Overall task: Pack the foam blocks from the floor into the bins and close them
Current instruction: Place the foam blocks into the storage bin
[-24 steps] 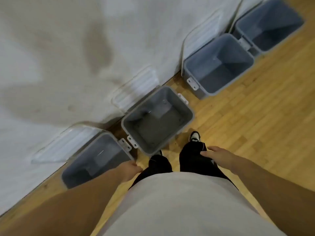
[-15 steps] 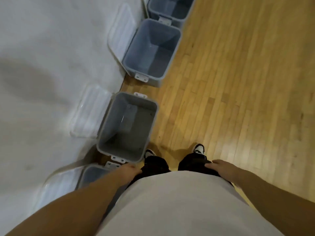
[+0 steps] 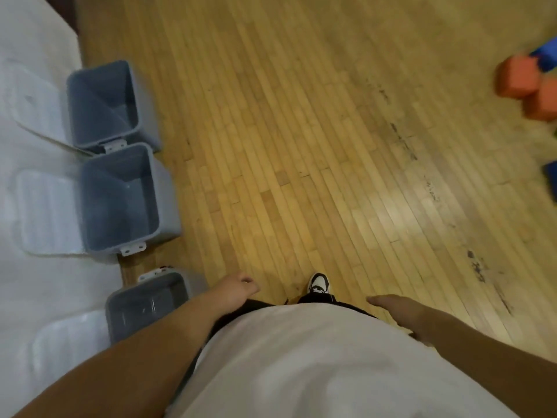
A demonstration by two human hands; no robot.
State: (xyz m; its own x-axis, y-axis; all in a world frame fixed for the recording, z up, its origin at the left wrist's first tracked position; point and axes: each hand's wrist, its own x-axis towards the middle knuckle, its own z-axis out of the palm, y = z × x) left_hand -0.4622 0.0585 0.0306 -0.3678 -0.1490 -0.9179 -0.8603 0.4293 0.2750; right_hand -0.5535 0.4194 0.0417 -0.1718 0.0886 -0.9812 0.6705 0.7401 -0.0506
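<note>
A: Where does the head view look from?
B: From the person's head, steeply down over the pale shirt (image 3: pixel 316 363) onto the wooden floor (image 3: pixel 301 146).
A: How near?
B: Close to the body: left hand (image 3: pixel 238 289) and right hand (image 3: pixel 398 306) hang at the near edge. Grey bins (image 3: pixel 167 191) line the left side; foam blocks (image 3: pixel 517 76) blur at the far right.

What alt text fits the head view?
A person stands on a wooden plank floor, left hand and right hand empty, beside three open grey plastic bins; orange foam blocks and blue foam blocks lie at the right edge.
</note>
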